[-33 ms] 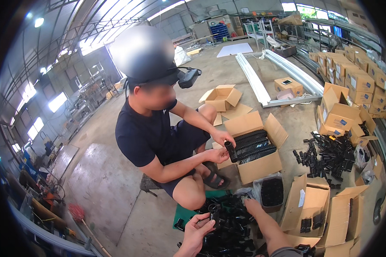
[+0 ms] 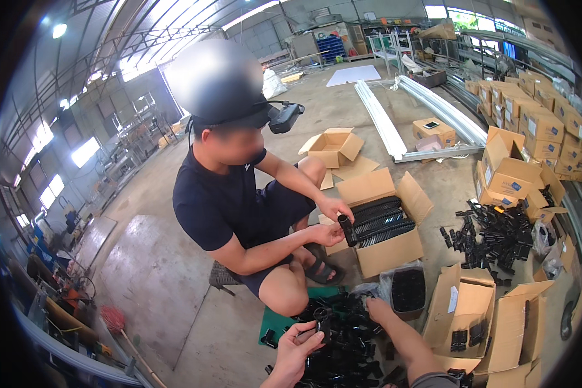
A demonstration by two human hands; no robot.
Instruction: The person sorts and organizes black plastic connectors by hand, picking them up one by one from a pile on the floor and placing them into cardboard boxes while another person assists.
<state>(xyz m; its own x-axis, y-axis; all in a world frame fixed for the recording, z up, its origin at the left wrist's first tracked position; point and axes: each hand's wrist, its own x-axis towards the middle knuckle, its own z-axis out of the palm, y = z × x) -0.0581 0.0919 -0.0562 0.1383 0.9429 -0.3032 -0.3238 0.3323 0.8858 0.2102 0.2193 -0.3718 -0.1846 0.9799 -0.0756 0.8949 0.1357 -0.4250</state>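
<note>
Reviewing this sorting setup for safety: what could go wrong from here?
1. The left hand holds a small black part over a loose black pile; a slip could lose it among look-alikes.
2. The right hand reaches into that pile, where fingers might get pinched.
3. A co-worker's foot sits close by; parts may slide underfoot.

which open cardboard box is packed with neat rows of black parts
The open cardboard box right in front of the seated co-worker, beside their hands. Its black parts lie in tidy rows, while the open box behind looks empty and the lower-right boxes hold only a few loose pieces.
</note>
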